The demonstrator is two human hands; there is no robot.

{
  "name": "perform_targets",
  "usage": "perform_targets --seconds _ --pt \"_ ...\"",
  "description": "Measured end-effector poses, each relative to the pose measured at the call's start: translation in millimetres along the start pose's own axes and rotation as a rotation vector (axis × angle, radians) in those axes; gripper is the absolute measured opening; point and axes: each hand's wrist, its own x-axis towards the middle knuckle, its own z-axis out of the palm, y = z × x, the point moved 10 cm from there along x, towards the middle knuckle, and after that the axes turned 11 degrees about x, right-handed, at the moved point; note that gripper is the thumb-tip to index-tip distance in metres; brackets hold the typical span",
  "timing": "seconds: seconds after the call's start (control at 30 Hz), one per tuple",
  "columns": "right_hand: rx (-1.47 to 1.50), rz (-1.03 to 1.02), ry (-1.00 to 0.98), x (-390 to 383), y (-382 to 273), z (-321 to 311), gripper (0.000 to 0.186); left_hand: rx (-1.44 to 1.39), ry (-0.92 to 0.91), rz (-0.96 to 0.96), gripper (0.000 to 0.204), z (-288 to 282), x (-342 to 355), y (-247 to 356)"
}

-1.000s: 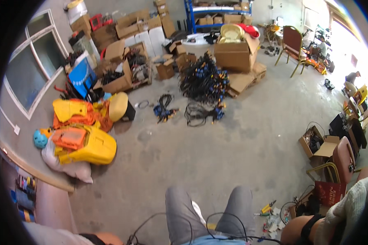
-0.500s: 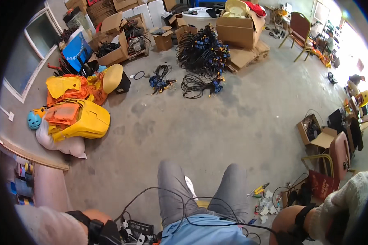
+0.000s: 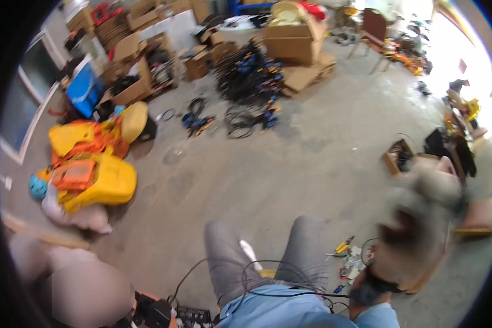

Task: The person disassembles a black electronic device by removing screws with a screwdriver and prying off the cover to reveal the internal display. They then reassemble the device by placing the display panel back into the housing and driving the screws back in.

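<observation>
Right arm in light-blue sleeve [image 3: 382,317] reaches up at lower right, beside a black band [image 3: 368,291]; cannot tell right hand's grip. Left hand out of view. Thin black cable [image 3: 311,294] crosses light-blue fabric shirt [image 3: 279,307].

cable heap [image 3: 247,76] — left of carton [image 3: 290,45] | tools [image 3: 342,246] — on floor [image 3: 229,180], right of legs [image 3: 302,243]
</observation>
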Motion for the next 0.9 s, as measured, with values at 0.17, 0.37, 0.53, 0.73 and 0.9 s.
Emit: perform_targets --seconds 0.17,0.37,0.53,0.73,0.9 --pt "-0.35 0.671 -0.276 -33 209 -30 0.016 -0.558 0.848 0.19 0.051 -97 -31 -188" --pt "-0.654 0.956 -0.359 -122 357 -119 0.015 -0.568 1.034 -0.213 0.046 -108 -55 -391" --pt "-0.699 1.142 -0.273 -149 431 -181 0.013 -0.605 1.031 -0.226 0.051 -81 -43 -398" --pt "-0.855 1.188 -0.307 -190 487 -213 0.011 -0.732 1.015 -0.173 0.056 -83 -72 -407" --pt "-0.87 1.231 -0.26 -201 498 -224 0.01 -0.681 1.051 -0.27 0.056 -82 -90 -420"
